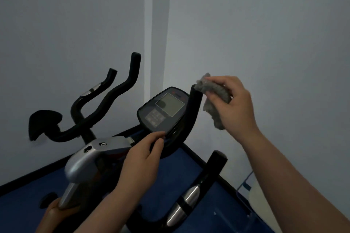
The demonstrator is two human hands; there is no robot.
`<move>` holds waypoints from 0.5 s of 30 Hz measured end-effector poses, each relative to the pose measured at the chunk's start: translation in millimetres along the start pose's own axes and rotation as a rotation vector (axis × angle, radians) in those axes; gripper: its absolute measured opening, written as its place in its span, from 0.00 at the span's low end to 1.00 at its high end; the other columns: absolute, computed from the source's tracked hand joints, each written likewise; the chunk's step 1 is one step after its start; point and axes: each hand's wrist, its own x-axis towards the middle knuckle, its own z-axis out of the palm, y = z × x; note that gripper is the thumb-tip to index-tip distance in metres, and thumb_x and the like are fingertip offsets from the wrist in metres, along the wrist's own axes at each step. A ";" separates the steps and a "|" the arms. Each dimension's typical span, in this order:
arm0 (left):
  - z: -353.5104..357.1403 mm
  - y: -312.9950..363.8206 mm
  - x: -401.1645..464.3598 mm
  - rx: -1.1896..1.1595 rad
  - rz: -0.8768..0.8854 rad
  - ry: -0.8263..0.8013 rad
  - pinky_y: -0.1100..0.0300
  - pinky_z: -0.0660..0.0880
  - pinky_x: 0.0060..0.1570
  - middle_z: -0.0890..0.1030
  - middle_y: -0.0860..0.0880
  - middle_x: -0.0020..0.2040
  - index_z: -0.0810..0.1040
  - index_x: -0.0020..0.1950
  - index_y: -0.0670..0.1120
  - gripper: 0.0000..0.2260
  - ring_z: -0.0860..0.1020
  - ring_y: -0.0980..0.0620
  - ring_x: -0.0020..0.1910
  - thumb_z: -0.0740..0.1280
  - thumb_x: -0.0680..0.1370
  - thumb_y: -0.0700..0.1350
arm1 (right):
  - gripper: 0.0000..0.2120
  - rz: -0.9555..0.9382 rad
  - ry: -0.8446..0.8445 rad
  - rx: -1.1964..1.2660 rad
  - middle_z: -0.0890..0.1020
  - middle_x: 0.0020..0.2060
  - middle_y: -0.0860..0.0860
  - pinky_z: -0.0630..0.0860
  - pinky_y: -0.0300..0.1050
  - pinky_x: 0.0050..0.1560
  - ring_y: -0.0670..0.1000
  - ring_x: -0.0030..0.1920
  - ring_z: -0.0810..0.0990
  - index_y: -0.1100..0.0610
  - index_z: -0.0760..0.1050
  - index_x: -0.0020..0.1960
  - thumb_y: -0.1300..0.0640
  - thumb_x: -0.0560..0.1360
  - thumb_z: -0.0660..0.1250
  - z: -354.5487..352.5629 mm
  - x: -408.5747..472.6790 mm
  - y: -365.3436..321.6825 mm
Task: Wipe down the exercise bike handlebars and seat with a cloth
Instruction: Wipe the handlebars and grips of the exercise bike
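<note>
While pale walls [75, 24] meeting in a corner fill most of the view, an exercise bike [98, 149] stands below them on a blue floor [181, 172]. Its black handlebars [113, 92] curve upward in several padded prongs, with a dark console [164, 109] and its grey screen set between them. No seat can be picked out for certain. The person's left hand [142, 159] holds the lower bend of the near prong, just under the console, fingers curled over it as if to steady the bike. The right hand [234, 104] is closed around a grey cloth [214, 98], bunched in the fingers, with one end touching the tip of that same prong and the other hanging loose below the palm. The cloth looks soft, light and limp, so it should fold around the round bars easily; gripping it in a wad, as here, seems sensible. The bars look stiff and slightly grippy, likely needing a firm wrap-around rub.
</note>
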 end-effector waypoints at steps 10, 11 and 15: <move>30.7 -3.9 13.9 0.457 0.097 0.094 0.58 0.60 0.45 0.77 0.58 0.35 0.78 0.59 0.61 0.23 0.74 0.60 0.40 0.45 0.80 0.59 | 0.16 -0.112 -0.242 0.202 0.76 0.48 0.47 0.71 0.34 0.53 0.43 0.51 0.77 0.48 0.79 0.49 0.65 0.66 0.66 11.1 -52.0 77.5; 31.1 -4.0 13.1 0.433 0.114 0.116 0.58 0.61 0.46 0.77 0.58 0.34 0.78 0.59 0.61 0.23 0.74 0.61 0.40 0.45 0.80 0.59 | 0.16 -0.143 -0.155 0.200 0.76 0.48 0.46 0.71 0.34 0.53 0.43 0.52 0.77 0.48 0.79 0.51 0.63 0.67 0.67 10.3 -41.4 77.7; 36.6 -4.5 7.5 0.447 0.178 0.176 0.57 0.66 0.51 0.80 0.59 0.39 0.78 0.61 0.60 0.20 0.75 0.62 0.43 0.48 0.81 0.56 | 0.15 -0.260 0.015 0.204 0.73 0.52 0.51 0.70 0.32 0.56 0.47 0.53 0.75 0.57 0.80 0.53 0.67 0.69 0.73 33.8 -29.9 76.8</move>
